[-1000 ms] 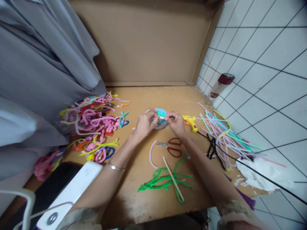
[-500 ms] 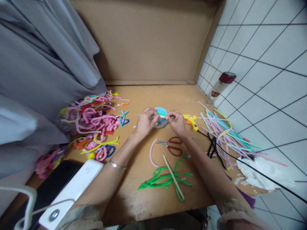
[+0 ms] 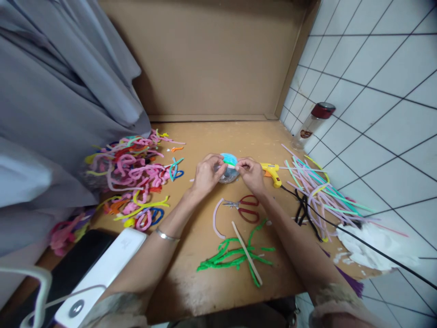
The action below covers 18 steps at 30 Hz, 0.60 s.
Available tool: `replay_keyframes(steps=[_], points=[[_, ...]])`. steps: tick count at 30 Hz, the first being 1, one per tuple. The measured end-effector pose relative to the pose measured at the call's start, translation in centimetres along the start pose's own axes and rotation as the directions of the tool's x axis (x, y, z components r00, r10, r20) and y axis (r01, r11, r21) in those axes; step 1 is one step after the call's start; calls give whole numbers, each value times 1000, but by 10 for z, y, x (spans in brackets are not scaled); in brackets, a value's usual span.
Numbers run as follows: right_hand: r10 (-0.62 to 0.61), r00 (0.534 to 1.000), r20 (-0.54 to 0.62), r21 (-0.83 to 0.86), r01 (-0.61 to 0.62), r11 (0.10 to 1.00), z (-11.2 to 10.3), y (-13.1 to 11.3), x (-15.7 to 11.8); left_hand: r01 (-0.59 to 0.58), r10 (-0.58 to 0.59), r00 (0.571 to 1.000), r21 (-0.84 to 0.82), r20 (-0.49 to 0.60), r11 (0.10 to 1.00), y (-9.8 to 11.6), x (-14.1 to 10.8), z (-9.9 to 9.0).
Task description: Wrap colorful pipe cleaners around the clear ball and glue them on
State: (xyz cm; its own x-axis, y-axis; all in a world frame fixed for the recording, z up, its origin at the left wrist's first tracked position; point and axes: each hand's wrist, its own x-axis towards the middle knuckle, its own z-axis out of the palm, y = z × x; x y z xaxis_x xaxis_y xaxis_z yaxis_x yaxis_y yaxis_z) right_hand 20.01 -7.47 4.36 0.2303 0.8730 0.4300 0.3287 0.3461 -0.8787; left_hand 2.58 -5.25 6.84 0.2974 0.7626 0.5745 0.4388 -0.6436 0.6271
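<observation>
while both arms reach in over the tabletop (image 3: 184,296), it's all happening up at the middle: the round clear object (image 3: 229,177) sits right between the two hands, with blue and green rows across its upper part and the see-through part showing below. and look at the fingers! the left grip (image 3: 206,175) is pinched, thumb against fingertips, on one end of a pale strip (image 3: 231,166) at the object's left side; the right grip (image 3: 252,176) matches it, closed on the other end at the right side, so the strip runs across the front just under the green row.

just beside the right grip, there's the yellow glue gun (image 3: 272,173), its black cord (image 3: 336,225) trailing away to the lower right. nearer the person, the red-handled scissors (image 3: 248,210) lie with their blades pointing left, close to a curved lilac piece (image 3: 215,218). below those, a flat wooden stick (image 3: 246,253) rests slantwise over the green stems (image 3: 225,260).

out on the left, a tangled, many-coloured heap (image 3: 129,166), pink leading the field! over on the right, a loose spread of lilac and mint stems (image 3: 324,196), with crumpled white tissue (image 3: 372,248) near its lower end and a red-lidded bottle (image 3: 312,125) by the tiles.
</observation>
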Motion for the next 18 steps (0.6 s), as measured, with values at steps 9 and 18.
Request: replay_keyframes(steps=[9,18], points=[[18,999,40,20,-19,1000,-2,1,2,-4,4,1000,1,-5,1000,1,0,0],[88,992,92,83,-96,992,-8,2,6,-17,17,1000,18,-3,1000,-1,0,0]])
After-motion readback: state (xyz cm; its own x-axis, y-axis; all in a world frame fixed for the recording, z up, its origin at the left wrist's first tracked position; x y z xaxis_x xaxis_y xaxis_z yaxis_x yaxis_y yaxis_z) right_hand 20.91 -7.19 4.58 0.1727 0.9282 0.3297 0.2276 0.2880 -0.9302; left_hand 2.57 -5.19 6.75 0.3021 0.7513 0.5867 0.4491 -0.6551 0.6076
